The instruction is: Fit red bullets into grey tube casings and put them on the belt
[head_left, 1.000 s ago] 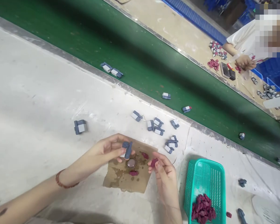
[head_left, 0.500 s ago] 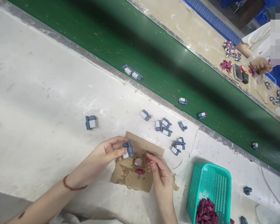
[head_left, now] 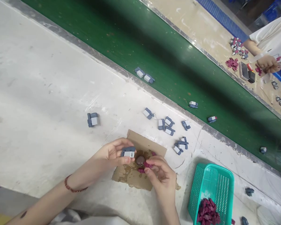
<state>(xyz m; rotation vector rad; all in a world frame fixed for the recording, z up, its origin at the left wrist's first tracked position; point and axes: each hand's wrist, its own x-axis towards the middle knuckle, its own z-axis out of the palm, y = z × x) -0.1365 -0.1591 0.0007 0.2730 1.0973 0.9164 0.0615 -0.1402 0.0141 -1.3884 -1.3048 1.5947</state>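
The left hand [head_left: 112, 155] has its grip clamped on a blue-grey and white block [head_left: 128, 153], held above a sheet of cardboard [head_left: 139, 182] on the worktop [head_left: 49, 93]. The right hand [head_left: 163, 177] pinches a maroon piece [head_left: 148, 165] between thumb and fingers, near a round dish [head_left: 140, 160]. Farther right, a green basket [head_left: 215, 167] holds heaped maroon bits [head_left: 208, 212].

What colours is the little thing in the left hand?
The little piece in the left hand is grey-blue and whitish, seen best in the head view.
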